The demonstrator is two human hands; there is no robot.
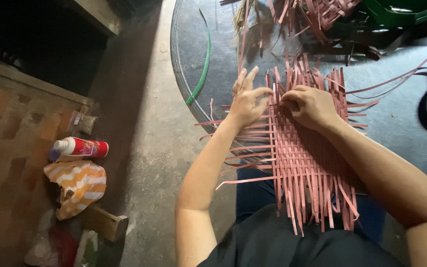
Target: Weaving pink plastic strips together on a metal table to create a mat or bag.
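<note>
A flat mat woven of pinkish-red strips (pixel 302 158) lies over my lap and a round dark tabletop (pixel 193 44). Loose strip ends stick out on every side. My left hand (pixel 247 99) rests at the mat's upper left edge, thumb and forefinger pinching a horizontal strip while the other fingers spread upward. My right hand (pixel 310 105) is curled on the weave just to the right, fingertips pinching a strip where the two hands meet.
A green strip (pixel 203 64) curves across the tabletop. More red strips and a partly woven piece (pixel 322 12) lie at the far edge beside a green crate (pixel 401 12). On the brick ledge at left stand a red spray can (pixel 80 147) and orange-striped cloth (pixel 77 185).
</note>
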